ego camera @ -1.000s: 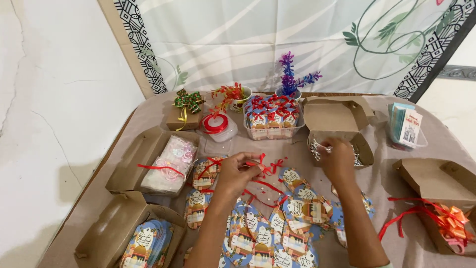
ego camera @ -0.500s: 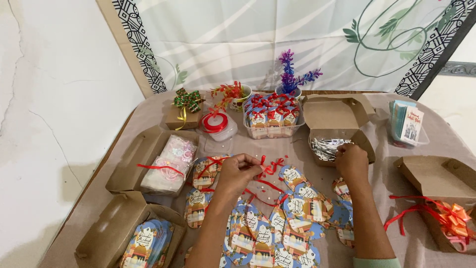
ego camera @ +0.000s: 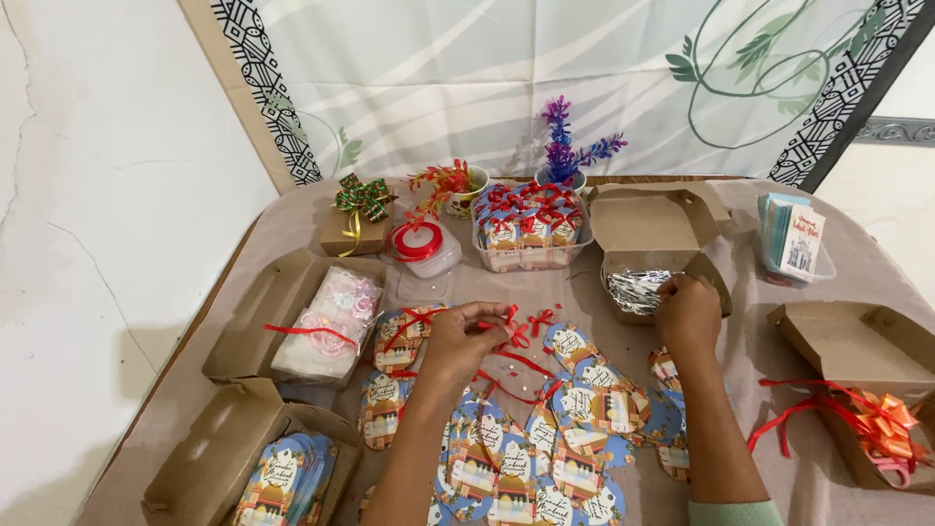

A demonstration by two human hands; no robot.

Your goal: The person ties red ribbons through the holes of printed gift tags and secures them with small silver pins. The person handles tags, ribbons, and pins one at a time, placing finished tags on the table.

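Note:
My left hand (ego camera: 462, 341) pinches a thin red ribbon (ego camera: 514, 362) above a spread of blue and orange paper tags (ego camera: 545, 443) on the brown cloth. My right hand (ego camera: 688, 310) reaches into an open brown cardboard box (ego camera: 651, 226) and touches the silver shredded foil (ego camera: 633, 290) inside it. Whether its fingers hold any foil is hidden. Small red bows (ego camera: 538, 319) lie between the two hands.
A clear tub of wrapped packets (ego camera: 526, 234) stands at the back, with a red ribbon roll container (ego camera: 421, 251), a gift box with a green bow (ego camera: 358, 216) and potted purple flowers (ego camera: 567, 151). Open cardboard boxes sit at left (ego camera: 292, 326), lower left (ego camera: 229, 468) and right (ego camera: 857, 375).
My right hand moved up and away from the tags into the foil box. My left hand stayed near the red ribbon, shifting slightly.

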